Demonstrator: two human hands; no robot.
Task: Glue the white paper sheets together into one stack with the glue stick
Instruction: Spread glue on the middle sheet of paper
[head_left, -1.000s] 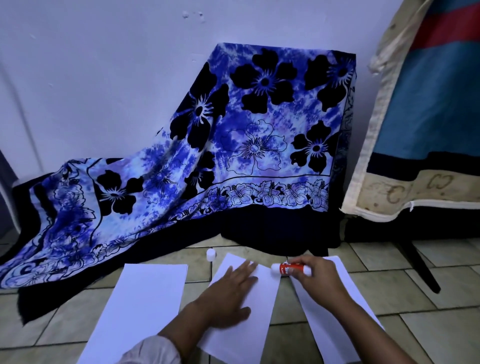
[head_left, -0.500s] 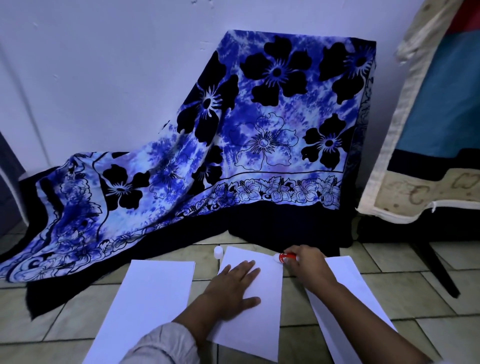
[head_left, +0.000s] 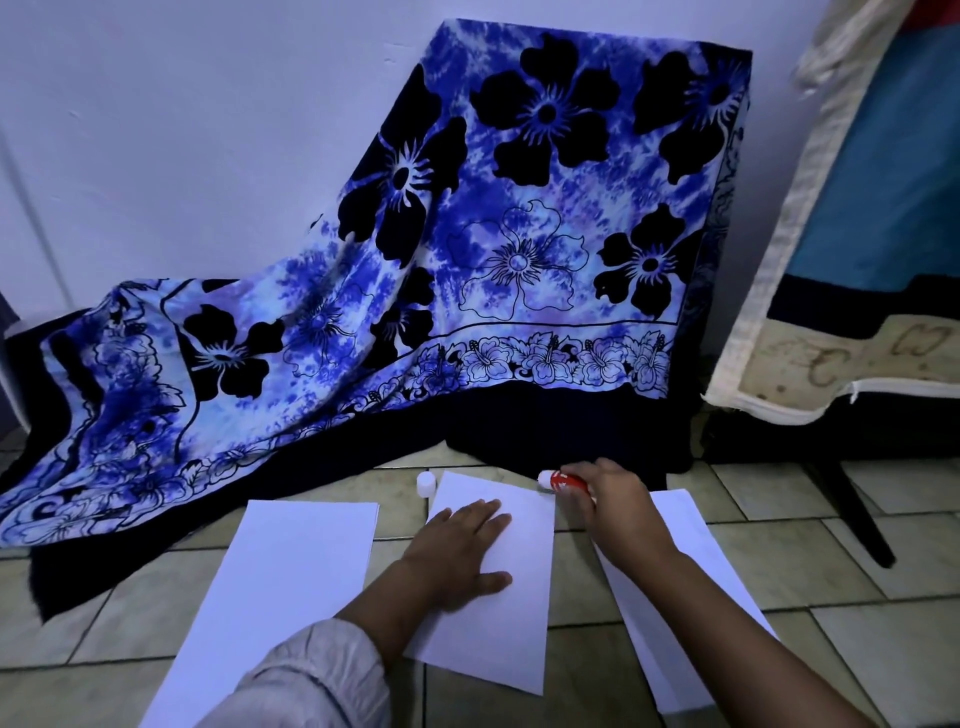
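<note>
Spread left hand (head_left: 457, 551) presses sheet (head_left: 514, 634); right hand (head_left: 618, 501) grips glue stick (head_left: 565, 481), seemingly touching it.

Cloth (head_left: 467, 270) blocks far side; cap (head_left: 425, 484) nr it; tile (head_left: 397, 522) free btwn sheets (head_left: 280, 597).

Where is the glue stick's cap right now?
Head view, left of centre: the white cap stands on the tiled floor at the far left corner of the middle sheet, near the blue cloth.
</note>
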